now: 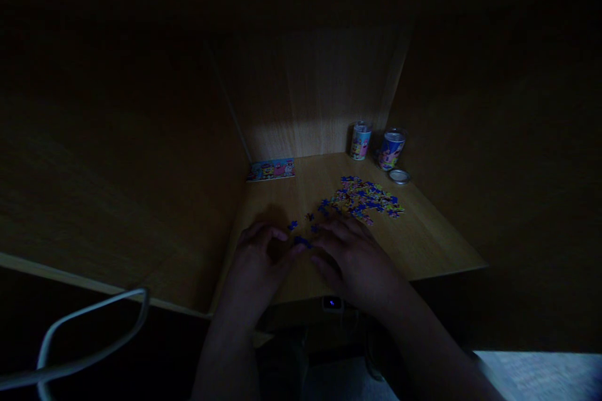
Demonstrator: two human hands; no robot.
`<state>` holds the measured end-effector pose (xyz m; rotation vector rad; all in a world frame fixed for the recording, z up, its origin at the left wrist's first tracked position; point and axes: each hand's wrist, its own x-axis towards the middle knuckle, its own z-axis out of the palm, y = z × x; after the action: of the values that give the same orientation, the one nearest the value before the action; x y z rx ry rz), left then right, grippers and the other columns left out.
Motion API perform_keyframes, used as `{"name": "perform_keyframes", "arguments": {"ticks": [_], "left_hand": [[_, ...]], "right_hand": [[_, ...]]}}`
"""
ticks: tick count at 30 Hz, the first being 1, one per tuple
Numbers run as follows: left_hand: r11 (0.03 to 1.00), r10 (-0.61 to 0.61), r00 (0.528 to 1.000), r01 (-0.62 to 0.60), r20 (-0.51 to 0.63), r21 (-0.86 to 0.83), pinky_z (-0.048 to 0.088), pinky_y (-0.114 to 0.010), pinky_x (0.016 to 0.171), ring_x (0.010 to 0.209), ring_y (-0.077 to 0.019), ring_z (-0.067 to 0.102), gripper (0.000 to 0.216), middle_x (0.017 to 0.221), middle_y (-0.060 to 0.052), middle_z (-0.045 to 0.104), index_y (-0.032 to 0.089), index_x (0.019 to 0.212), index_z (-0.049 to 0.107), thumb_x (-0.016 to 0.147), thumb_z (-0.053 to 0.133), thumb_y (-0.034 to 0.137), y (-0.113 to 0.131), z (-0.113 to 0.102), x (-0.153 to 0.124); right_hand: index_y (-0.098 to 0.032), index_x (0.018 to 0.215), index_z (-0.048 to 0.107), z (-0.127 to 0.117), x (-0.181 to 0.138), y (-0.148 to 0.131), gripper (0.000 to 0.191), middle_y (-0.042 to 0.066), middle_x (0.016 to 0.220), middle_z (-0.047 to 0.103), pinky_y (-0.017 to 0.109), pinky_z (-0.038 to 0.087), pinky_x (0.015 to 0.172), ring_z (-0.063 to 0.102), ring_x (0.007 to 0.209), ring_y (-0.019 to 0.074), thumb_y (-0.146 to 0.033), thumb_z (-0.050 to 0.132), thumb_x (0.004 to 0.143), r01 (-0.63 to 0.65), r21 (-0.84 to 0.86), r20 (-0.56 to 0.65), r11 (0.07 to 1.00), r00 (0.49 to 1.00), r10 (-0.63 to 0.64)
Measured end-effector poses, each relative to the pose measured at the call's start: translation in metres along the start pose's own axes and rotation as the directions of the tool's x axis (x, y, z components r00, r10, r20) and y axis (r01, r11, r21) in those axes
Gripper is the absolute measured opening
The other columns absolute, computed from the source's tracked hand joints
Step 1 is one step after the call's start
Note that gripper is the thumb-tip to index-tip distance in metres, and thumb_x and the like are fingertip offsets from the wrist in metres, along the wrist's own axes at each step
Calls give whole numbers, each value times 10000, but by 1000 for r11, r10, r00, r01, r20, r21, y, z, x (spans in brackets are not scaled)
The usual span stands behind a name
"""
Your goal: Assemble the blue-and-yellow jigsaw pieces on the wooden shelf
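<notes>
Left hand [258,258] fingers curled, right hand [353,262] fingers flat, spread. Blue puzzle pieces [302,241] between both fingertips; left pinching or just touching, cannot tell. Dark: fingers may bump loose pieces off desk [423,244] edge by wrists. Pile [364,197] just past right fingers.
</notes>
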<state>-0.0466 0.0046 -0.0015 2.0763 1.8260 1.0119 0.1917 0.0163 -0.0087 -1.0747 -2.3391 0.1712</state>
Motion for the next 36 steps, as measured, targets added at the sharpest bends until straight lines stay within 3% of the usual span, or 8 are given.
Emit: {"name": "perform_keyframes", "arguments": {"ticks": [4,8,15,24,30,36], "left_hand": [[1000,20,998,-21,62,22,578,-507,1032,1163,-319,713,256,1158,-50,774,264,953,782,812,989,319,0,2,0],[998,61,994,-63,89,24,554,-529,1098,1230,-314,705,113,1216,-48,781,282,969,802,913,899,287,0,2,0],[995,98,991,-94,92,-39,568,-490,1069,1171,-282,728,122,1187,-35,793,289,1013,796,930,847,216,-1,1,1],[986,36,981,-3,190,-168,603,-361,834,852,-207,761,85,922,22,810,307,1028,809,988,750,261,3,1,-2],[994,57,994,-47,95,-101,623,-401,900,973,-241,771,92,1012,-15,824,305,1051,807,984,746,288,-3,5,-2],[995,100,994,-99,44,-31,607,-449,960,1039,-265,755,60,1070,-26,811,299,1013,786,992,754,253,-5,7,-2]], "right_hand": [[-234,1239,780,0,1,-1,230,106,1402,749,609,464,1276,589,1460,332,-354,631,1112,-22,-6,-31,1000,999,22],[-257,1192,790,0,-1,0,177,87,1437,730,595,469,1277,591,1456,318,-335,670,1088,23,18,-5,1000,1000,-23],[-355,1527,672,-2,-2,0,448,73,1544,674,610,482,1268,583,1470,316,-343,683,1080,52,13,21,999,998,-53],[-313,1414,748,0,-3,0,329,75,1543,674,589,504,1251,591,1457,311,-337,635,1106,32,13,37,999,999,-33],[-218,1248,765,2,1,-2,223,125,1380,744,574,534,1212,651,1359,321,-306,631,1094,-50,-10,-3,999,999,50],[-198,1272,749,1,1,-3,240,132,1400,731,580,508,1234,616,1405,344,-303,644,1084,-25,-23,-16,999,1000,25]]}}
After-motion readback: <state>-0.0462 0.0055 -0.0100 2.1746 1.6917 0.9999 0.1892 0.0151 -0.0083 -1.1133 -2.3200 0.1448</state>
